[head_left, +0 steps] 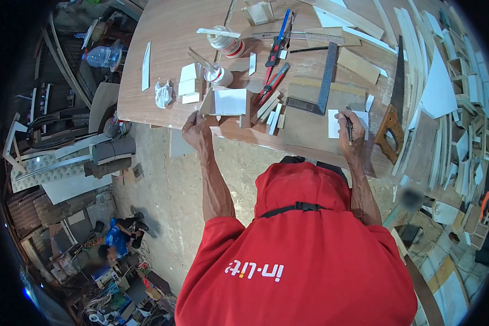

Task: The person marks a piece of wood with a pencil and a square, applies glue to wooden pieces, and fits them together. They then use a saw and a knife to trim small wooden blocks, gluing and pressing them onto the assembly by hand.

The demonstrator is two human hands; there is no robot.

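Note:
My left hand [196, 130] is at the table's front edge, its fingers closed at the lower left corner of a small wooden box [229, 103] with a white panel. What the fingertips grip there is too small to make out. On the right, my right hand [350, 130] is closed around a dark pen [349, 127], over a white sheet [333, 124] on a brown board. Left of that sheet lie a metal square [327, 79] and short wood strips [280, 115]. Red-handled pliers [271, 84] rest behind the strips.
A handsaw [390, 130] and long wood strips [418, 81] lie at the right. Glue-filled pots [219, 76], a crumpled cloth [163, 94] and white blocks [189, 86] stand at the left. Another person [117, 238] is on the floor at the lower left.

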